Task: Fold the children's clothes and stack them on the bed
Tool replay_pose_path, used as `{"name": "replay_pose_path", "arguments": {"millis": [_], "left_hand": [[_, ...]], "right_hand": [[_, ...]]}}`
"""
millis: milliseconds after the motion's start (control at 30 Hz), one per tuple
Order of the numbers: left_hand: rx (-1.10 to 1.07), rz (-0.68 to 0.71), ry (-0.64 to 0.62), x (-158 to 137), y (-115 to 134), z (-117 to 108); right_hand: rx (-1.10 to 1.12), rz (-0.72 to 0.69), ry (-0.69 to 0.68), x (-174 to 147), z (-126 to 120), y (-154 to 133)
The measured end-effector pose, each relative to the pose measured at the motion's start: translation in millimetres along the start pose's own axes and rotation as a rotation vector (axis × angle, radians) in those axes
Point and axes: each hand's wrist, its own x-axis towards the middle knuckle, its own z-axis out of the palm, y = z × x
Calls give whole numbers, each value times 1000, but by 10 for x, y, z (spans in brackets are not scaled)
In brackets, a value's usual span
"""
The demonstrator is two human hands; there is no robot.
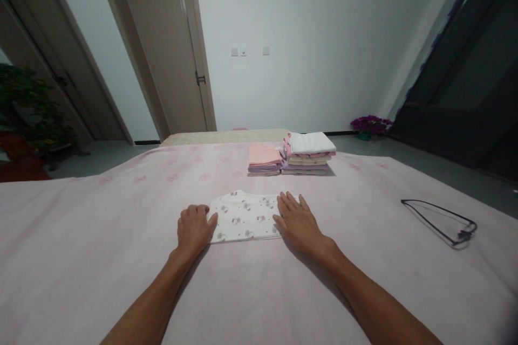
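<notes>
A white folded cloth [243,218] printed with small grey and pink figures lies in front of me on the pink bedspread. It looks like a garment, but its kind cannot be made out. My left hand [195,227] is at its left edge, fingers curled and thumb over the top, gripping that edge. On the right end rests my right hand [298,222], palm down and flat, with the fingers stretched out. A little farther back are a low stack of folded clothes [264,156] with peach on top and a taller stack [309,144] topped with white.
A dark wire loop, apparently a hanger [441,214], lies to the right. Beyond the bed's far edge is a beige surface [226,137]. Purple flowers [371,124] stand by the wall, a leafy plant [28,105] at left, and a closed door [165,48] behind.
</notes>
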Motion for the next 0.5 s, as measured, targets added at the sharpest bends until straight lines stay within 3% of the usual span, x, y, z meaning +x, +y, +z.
{"name": "replay_pose_path", "arguments": {"millis": [200,500], "left_hand": [[0,-12,-67,21,44,-116],[-278,-72,-153,77,-25,-112]], "right_hand": [[135,-192,-111,33,0,-372],[191,-246,-159,89,226,-539]]}}
